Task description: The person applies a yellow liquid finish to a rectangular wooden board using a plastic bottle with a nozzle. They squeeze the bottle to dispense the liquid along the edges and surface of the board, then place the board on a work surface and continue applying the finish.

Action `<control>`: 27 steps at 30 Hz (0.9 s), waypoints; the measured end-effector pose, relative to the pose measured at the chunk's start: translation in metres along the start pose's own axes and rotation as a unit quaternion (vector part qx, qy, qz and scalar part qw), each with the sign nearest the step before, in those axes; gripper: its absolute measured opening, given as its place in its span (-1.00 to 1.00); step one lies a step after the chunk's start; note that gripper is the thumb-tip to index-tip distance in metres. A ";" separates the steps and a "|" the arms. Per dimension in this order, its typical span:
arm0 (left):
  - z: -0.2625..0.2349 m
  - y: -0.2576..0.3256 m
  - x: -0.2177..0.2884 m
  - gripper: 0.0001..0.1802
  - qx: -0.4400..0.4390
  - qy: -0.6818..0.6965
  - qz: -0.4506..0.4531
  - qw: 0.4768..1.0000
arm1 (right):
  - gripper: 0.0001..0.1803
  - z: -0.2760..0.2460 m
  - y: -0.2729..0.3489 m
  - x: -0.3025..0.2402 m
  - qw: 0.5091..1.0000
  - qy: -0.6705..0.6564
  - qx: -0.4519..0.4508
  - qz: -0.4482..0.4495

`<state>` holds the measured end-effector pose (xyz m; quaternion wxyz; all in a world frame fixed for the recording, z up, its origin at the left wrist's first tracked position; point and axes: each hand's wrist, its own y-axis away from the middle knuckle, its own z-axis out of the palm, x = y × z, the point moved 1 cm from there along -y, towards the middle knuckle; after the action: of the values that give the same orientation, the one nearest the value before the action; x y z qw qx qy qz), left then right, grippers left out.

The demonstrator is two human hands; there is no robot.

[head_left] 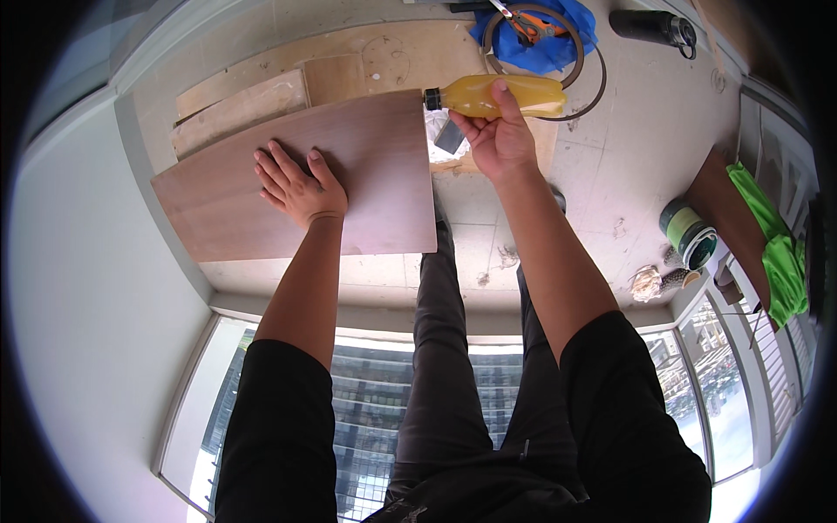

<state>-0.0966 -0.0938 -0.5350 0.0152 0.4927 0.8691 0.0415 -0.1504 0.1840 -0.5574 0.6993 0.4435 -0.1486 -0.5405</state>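
My left hand (296,186) lies flat with fingers spread on a brown wooden panel (375,205). In my right hand (499,139) is a clear plastic bottle (471,94) of yellow liquid, held on its side with thumb over it and fingers beneath. Its black cap (432,99) points left, at the panel's far right corner; whether it touches the panel I cannot tell. Below the bottle, a dark flat block (450,137) rests on white crumpled material, partly hidden by my right hand.
Pale wooden boards (244,112) lie beyond the panel. At the back are a blue cloth or bag (558,54), orange-handled scissors (526,28), a coiled brown strip (579,83) and a black flask (649,28). A paint can (689,234) and green cloth (772,244) are at right.
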 end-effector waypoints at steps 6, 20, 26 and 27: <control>0.001 0.000 -0.001 -0.18 0.001 0.009 0.000 1.000 | -0.44 -0.007 0.019 0.004 1.000 0.024 -0.005 0.010; -0.002 0.001 0.002 -0.18 0.007 0.009 0.004 1.000 | -0.43 0.000 0.019 -0.002 1.000 0.021 -0.018 0.004; 0.000 0.001 0.002 -0.19 0.011 0.007 0.007 1.000 | -0.43 0.008 0.015 -0.003 0.999 -0.013 -0.032 -0.018; 0.000 0.001 0.001 -0.19 0.011 0.007 0.008 1.000 | -0.44 0.010 0.011 -0.003 0.999 -0.015 -0.036 -0.021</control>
<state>-0.0968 -0.0922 -0.5346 0.0031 0.4992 0.8657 0.0353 -0.1514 0.1817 -0.5419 0.7008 0.4131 -0.1299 -0.5669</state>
